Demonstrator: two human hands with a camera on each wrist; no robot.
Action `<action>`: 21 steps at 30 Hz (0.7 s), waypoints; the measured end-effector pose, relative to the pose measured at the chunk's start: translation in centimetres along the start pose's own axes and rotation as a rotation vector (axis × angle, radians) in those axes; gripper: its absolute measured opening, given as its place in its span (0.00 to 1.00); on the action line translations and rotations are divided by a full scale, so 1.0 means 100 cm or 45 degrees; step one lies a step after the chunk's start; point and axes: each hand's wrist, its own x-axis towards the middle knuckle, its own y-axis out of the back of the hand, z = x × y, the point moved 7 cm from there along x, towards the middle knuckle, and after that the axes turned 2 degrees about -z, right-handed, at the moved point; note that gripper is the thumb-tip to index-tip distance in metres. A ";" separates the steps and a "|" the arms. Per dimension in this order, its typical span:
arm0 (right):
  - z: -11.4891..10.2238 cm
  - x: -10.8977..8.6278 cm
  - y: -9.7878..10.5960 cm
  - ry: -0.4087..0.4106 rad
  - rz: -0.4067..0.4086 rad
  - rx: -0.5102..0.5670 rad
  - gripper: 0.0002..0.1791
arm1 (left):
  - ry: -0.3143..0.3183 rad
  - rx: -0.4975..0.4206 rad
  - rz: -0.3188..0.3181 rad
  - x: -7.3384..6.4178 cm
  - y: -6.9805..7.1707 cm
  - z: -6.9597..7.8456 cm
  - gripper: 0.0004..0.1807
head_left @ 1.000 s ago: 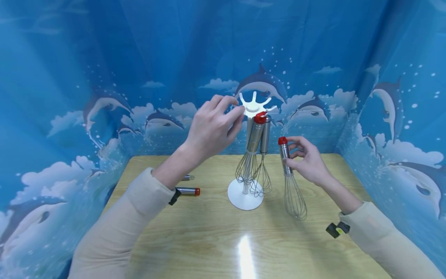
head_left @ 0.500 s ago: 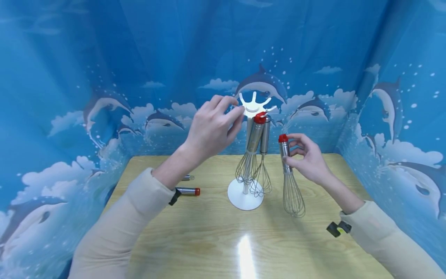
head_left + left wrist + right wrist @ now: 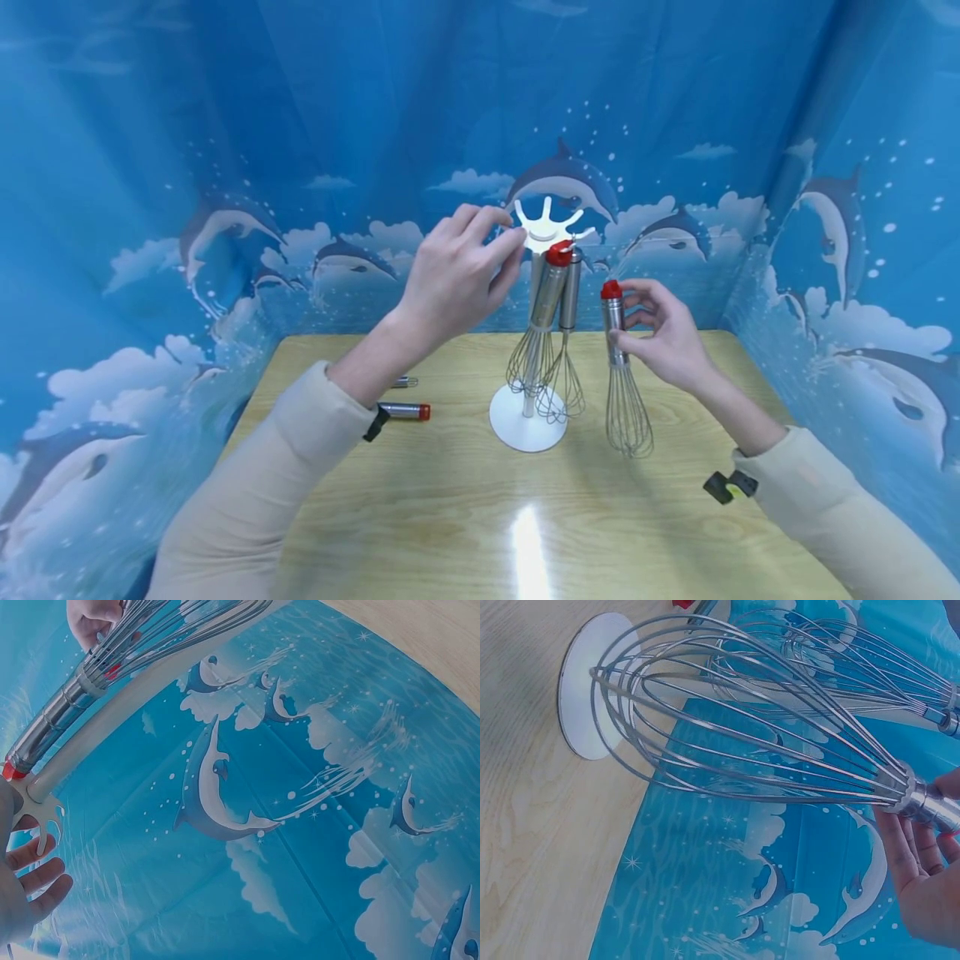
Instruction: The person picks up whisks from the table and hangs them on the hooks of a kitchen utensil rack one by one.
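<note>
In the head view, my left hand (image 3: 465, 262) pinches a left prong of the white whisk stand (image 3: 542, 236) between thumb and forefinger. Its other fingers extend loosely in the left wrist view. To the right of the stand, my right hand (image 3: 667, 337) grips the steel handle of a red-capped whisk (image 3: 612, 321). That whisk is held roughly upright above the table, wires down. On the stand's near side hang a red-topped whisk (image 3: 551, 292) and a slimmer whisk (image 3: 571, 292). The right wrist view shows the held whisk's wires meeting its handle collar (image 3: 907, 787).
A red-ended steel handle (image 3: 407, 411) lies on the wooden table (image 3: 435, 517), partly covered by the left sleeve. Behind it is the end of a small steel utensil (image 3: 406, 382). The stand's round white base (image 3: 517, 429) rests on the table. Blue dolphin-print cloth (image 3: 420, 108) surrounds it.
My right hand has lifted the held whisk slightly, and the whisk has swung to a more upright angle, wires moving left. My left hand and the stand stay put.
</note>
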 end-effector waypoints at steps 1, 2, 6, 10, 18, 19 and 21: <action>-0.001 0.000 0.000 0.005 0.002 -0.004 0.34 | 0.001 0.000 -0.001 0.000 0.000 0.000 0.13; -0.002 0.001 0.000 0.011 0.003 -0.006 0.34 | 0.001 0.001 -0.001 0.000 0.000 0.000 0.13; -0.006 0.002 0.001 0.035 0.011 -0.024 0.34 | 0.001 0.004 -0.004 0.000 0.000 0.000 0.13; -0.008 0.003 0.002 0.059 0.019 -0.034 0.33 | 0.000 0.006 -0.004 0.000 0.000 0.000 0.13; -0.015 0.006 0.004 0.099 0.039 -0.029 0.33 | 0.000 0.003 -0.009 0.000 0.000 0.000 0.13; -0.015 0.006 0.004 0.101 0.040 -0.031 0.33 | 0.001 0.003 -0.011 0.000 0.000 0.000 0.13; -0.016 0.008 0.004 0.098 0.039 -0.036 0.33 | 0.005 0.005 -0.015 0.000 0.000 0.000 0.13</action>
